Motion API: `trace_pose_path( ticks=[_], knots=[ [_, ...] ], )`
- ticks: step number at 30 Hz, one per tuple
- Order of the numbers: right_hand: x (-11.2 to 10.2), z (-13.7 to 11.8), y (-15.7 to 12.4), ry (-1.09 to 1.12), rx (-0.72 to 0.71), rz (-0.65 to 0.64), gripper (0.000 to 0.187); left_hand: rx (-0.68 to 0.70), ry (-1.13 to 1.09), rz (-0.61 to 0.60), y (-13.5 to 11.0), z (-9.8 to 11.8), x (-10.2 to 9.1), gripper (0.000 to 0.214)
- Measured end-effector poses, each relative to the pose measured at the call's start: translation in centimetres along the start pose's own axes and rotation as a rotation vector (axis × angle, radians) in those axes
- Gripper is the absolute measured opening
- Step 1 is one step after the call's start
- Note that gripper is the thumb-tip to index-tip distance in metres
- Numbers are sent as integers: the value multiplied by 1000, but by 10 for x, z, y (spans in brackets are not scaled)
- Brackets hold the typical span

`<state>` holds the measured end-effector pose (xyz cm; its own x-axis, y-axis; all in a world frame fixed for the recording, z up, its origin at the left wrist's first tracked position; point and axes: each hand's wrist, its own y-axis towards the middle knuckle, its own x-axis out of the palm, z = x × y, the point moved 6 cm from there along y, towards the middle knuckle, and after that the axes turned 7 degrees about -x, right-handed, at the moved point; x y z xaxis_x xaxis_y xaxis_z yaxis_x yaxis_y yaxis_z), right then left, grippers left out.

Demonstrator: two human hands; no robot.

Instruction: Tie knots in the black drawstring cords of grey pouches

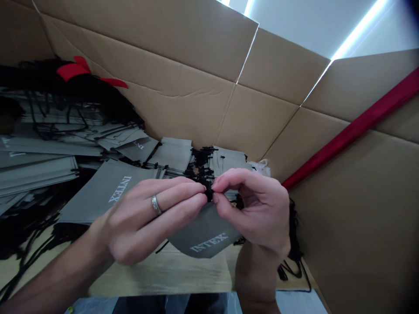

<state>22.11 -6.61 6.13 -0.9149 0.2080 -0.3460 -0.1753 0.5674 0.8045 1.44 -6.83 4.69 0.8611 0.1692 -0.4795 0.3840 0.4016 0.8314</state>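
Note:
My left hand [147,218], with a silver ring on one finger, and my right hand [258,209] meet fingertip to fingertip at the middle of the view. Together they pinch a small black cord stopper [208,192] at the top of a grey drawstring pouch [204,237] printed "INTEX". The pouch hangs below my fingers, above the wooden tabletop [183,274]. Most of the stopper and its cord is hidden by my fingertips.
Several more grey INTEX pouches [108,187] with black cords lie heaped to the left and behind. Cardboard walls [203,100] enclose the back and right. A red strip [353,126] runs diagonally on the right. A red and black item [78,72] sits at the far left.

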Motion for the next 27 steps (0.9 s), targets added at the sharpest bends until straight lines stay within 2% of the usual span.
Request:
trace_pose_path(
  ticks=[6,9,10,12,18,20,23,27],
  knots=[
    [-1,-1,1,26,-26,-53,19,-32,21,-12,0,-6,4,24],
    [1,-1,1,38,-33,-84,19,62,54,64,7,-7,6,14],
    [1,0,2,37,-37,-73,19,134,57,95,9,-5,7,13],
    [0,0,2,45,-54,-30,21,182,49,153,13,-7,8,13],
    [2,-5,1,89,-124,60,24,156,-21,221,17,-12,5,13],
    [3,-7,1,78,-130,79,23,165,-4,209,17,-11,2,15],
    [4,-9,1,66,-117,98,23,179,30,122,17,-10,1,16],
    [5,-9,1,92,-79,115,23,99,-17,115,9,-15,2,19]
  ],
)
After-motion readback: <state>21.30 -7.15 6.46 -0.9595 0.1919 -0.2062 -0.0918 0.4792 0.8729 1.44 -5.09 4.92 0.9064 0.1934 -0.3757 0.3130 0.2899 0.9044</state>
